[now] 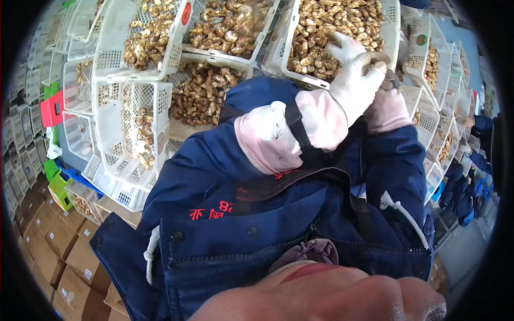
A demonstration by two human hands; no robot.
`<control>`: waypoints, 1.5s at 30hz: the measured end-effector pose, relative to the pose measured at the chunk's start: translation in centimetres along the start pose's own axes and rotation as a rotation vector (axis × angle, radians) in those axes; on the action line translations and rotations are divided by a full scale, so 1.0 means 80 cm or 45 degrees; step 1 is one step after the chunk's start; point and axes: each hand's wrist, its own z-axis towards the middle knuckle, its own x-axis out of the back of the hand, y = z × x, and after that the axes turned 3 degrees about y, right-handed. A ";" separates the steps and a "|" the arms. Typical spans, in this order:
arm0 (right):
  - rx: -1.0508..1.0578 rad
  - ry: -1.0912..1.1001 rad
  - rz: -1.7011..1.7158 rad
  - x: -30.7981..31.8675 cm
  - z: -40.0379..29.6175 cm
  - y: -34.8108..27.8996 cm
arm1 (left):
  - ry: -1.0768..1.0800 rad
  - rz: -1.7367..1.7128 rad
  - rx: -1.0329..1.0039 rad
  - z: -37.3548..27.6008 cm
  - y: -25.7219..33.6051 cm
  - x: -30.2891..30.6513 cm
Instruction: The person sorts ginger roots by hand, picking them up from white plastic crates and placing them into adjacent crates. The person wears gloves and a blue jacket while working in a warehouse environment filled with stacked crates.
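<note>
My left hand (355,78), in a white glove with a pink oversleeve, reaches over a white plastic crate (307,79) of brown-and-cream knobbly pieces (313,52), perhaps mushrooms. Its fingers are spread and partly blurred. Close on its right, above a second pink cuff, is my right hand (388,80), in a dirty, brownish glove and mostly hidden. The two hands overlap or touch. Whether either one holds a piece cannot be told.
More crates with such pieces stand to the left (164,78) and right (417,68). A darker heap (200,92) lies nearer my body. Cardboard boxes (72,248) fill the lower left. People in dark blue clothing (457,180) are at the far right.
</note>
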 end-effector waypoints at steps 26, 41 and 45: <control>0.068 -0.048 0.348 0.186 -0.029 -0.053 | 0.197 -0.333 0.255 0.003 0.014 0.028; 0.128 -0.146 -0.785 0.010 0.128 -0.043 | 0.291 -0.347 0.240 0.013 0.017 0.037; 0.026 -0.070 -0.288 0.077 0.093 -0.023 | 0.316 -0.381 0.217 0.018 0.006 0.034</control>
